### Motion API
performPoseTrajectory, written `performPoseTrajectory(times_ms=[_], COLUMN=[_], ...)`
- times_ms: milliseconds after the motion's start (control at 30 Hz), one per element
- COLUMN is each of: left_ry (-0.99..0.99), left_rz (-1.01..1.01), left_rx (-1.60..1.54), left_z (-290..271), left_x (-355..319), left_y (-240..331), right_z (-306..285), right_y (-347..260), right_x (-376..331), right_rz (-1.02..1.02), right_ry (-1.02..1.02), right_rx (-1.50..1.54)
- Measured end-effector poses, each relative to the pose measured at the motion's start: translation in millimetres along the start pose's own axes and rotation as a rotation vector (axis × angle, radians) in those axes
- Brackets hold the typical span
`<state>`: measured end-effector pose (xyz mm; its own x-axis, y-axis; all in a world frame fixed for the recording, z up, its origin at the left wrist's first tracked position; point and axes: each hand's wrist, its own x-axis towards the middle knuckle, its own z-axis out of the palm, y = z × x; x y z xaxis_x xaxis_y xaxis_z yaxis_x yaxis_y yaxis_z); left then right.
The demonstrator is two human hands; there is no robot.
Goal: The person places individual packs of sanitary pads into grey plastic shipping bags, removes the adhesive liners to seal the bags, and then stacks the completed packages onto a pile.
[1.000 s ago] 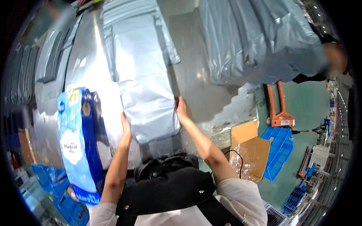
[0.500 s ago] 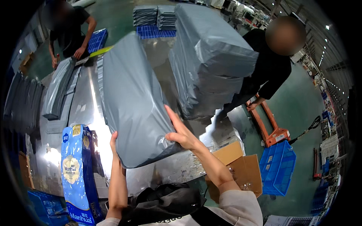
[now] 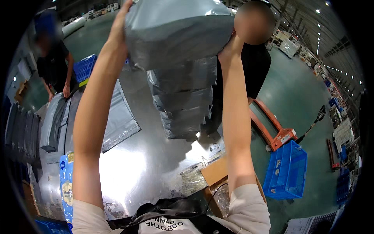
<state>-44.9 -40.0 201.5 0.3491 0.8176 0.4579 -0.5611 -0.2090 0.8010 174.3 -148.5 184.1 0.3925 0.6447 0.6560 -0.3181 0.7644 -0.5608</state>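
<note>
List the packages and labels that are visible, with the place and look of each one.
Grey padded bag: raised overhead, left hand and right hand at its sides.
Stack of grey bags: on the steel table, beneath it.
Blue carton: table's left edge, tall, pale oval label.
Flat grey bags: left of the stack.

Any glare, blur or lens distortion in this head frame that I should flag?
Head view: strong glare on the shiny metal table; the black fisheye rim bends straight edges, such as the orange pallet jack; both hands, left hand and right hand, gripping the raised grey bag, stay fairly sharp; ceiling lights are blown out at upper right.
</note>
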Motion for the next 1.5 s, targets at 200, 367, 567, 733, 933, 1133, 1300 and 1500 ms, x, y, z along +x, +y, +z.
performPoseTrajectory(times_ms=[200, 367, 567, 733, 933, 1133, 1300, 1500], left_ry=[0.031, 0.243, 0.319, 0.937, 1.199, 1.442, 1.326, 1.228], left_rz=[-0.332, -0.512, -0.639, -0.380, -0.805, -1.237, -0.856, -0.710], left_rx=[0.140, 0.617, 0.891, 1.152, 2.027, 1.844, 1.402, 0.765], left_z=[-24.5, -87.7, -316.5, -499.1, -506.9, -418.7, -467.6, -447.1], left_x=[37.0, -42.8, -307.5, -544.3, -743.9, -795.6, -885.7, -917.9], left_y=[-101.3, -119.0, -155.6, -62.0, 65.0, 97.9, 148.1, 161.3], right_z=[-74.0, -119.1, -180.3, -156.8, -92.4, -19.7, 22.1, 41.4], right_y=[40.7, 57.5, 146.0, 132.0, 156.4, 168.7, 180.0, 177.8], right_x=[24.4, -56.0, -323.1, -501.7, -545.7, -529.3, -550.6, -589.7], right_rz=[0.274, -0.061, 0.282, 0.896, 0.866, 0.927, 1.033, 1.139], right_ry=[0.159, 0.335, 0.420, 0.249, 0.015, -0.086, -0.178, -0.338], right_rx=[-0.227, -0.301, -0.589, -0.840, -0.833, -0.773, -0.683, -0.675])
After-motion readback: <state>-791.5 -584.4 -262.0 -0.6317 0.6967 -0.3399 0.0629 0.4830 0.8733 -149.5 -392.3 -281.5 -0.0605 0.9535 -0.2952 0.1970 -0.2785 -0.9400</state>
